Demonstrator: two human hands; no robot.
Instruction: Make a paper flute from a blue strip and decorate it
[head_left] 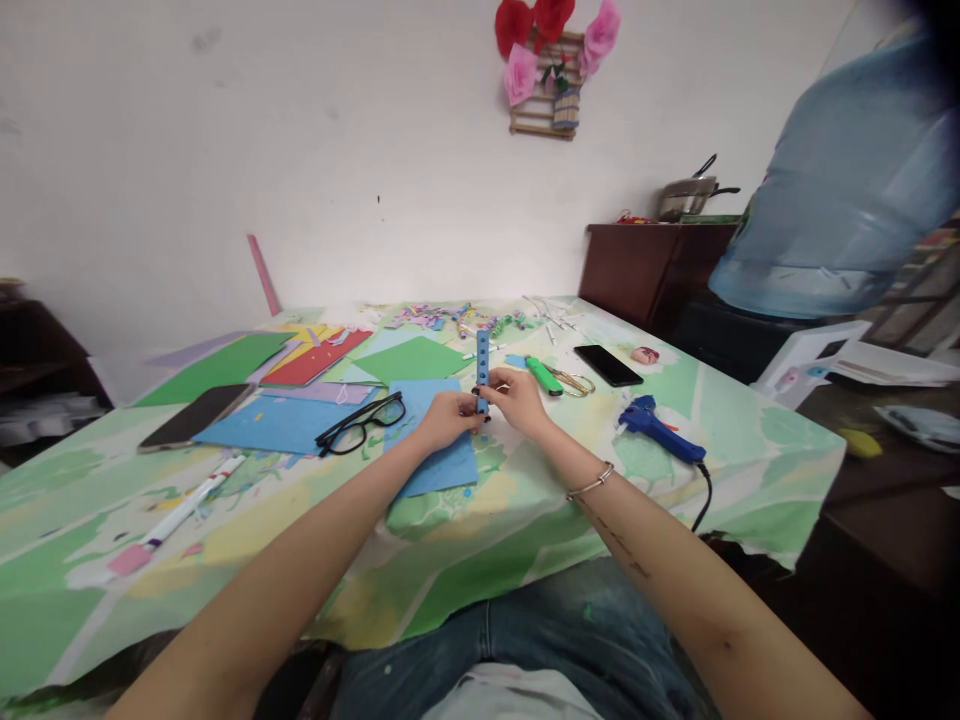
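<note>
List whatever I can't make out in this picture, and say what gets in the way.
All in the head view:
Blue strip: lower part, partly covered by the left hand and right hand.
Cord: far end, out of sight past the edge of the tablecloth.
Jug: right side, cut off by the picture's edge.
Paper bits: shapes, too small and blurred.

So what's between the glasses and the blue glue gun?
In the head view, the left hand and right hand, holding an upright blue strip, plus a blue sheet and patterned tablecloth.

One holed strip (pixel 482 358), one glue gun (pixel 661 433), two phones (pixel 608 365) (apparently).
</note>
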